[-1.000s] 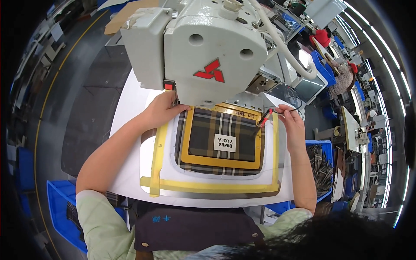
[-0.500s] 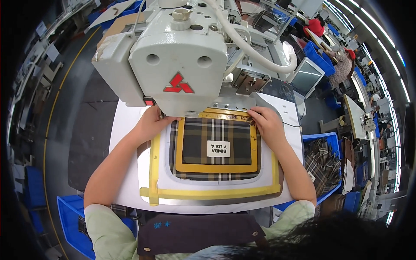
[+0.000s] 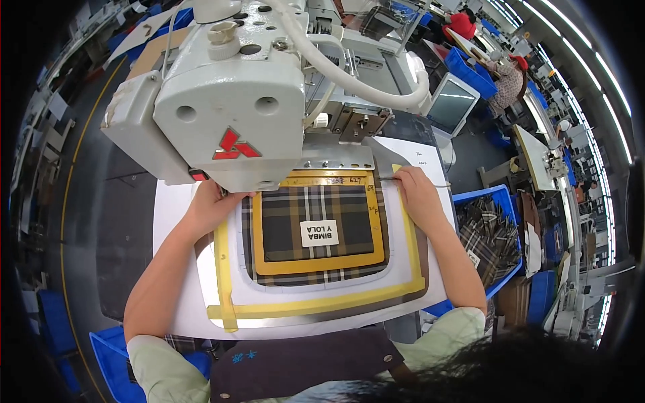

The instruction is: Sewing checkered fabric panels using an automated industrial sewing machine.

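A yellow rectangular frame lies over dark plaid fabric, with a white label inside its opening. The fabric sits on a white sheet bordered by yellow tape, beneath a sewing machine's head. My left hand is at the frame's upper left corner, its fingers curled and partly hidden against the machine head; something dark shows among them. To the right of the frame, my right hand has its fingertips drawn together at the top of the right tape strip. A thin dark line shows by them.
To the right stands a blue bin heaped with plaid pieces. Another blue bin is at the lower left. Behind the machine's right side is a screen. Two people work farther off at the upper right.
My right hand has left the frame's upper right corner and moved outward to the tape strip. My left hand stays by the upper left corner. The whole view has shifted slightly.
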`<state>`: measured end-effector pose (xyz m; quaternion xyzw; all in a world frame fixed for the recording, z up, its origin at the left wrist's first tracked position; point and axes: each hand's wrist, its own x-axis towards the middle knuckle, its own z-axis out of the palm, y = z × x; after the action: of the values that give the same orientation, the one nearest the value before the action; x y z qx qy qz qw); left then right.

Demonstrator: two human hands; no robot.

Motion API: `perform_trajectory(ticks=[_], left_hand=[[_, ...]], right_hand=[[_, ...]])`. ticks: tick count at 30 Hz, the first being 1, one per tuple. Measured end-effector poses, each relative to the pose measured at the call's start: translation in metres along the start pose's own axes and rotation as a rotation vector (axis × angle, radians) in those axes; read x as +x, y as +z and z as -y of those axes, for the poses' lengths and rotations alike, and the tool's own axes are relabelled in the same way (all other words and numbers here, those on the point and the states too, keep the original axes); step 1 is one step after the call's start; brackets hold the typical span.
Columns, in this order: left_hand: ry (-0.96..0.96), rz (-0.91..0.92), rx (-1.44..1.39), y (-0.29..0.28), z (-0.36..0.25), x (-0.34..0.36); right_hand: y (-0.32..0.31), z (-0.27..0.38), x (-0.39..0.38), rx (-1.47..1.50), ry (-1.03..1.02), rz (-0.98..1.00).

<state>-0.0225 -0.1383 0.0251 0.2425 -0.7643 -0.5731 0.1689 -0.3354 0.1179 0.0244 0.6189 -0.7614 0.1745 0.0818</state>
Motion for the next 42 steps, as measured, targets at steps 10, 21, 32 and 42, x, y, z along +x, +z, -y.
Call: perform_trajectory(ticks=[10, 21, 32, 42], left_hand=[[-0.05, 0.004, -0.072, 0.003, -0.003, 0.0], [-0.058, 0.003, -0.132, 0.003, 0.003, 0.0], [-0.069, -0.321, 0.644, 0.001, 0.004, -0.007], [0.284, -0.106, 0.822, 0.03, -0.024, -0.072]], right_hand=[[0.025, 0.129, 0.049, 0.249, -0.089, 0.189], [0.05, 0.162, 0.095, -0.087, -0.26, 0.432], [0.019, 0.103, 0.042, 0.2, 0.035, 0.191], [0.018, 0.106, 0.031, 0.163, -0.028, 0.15]])
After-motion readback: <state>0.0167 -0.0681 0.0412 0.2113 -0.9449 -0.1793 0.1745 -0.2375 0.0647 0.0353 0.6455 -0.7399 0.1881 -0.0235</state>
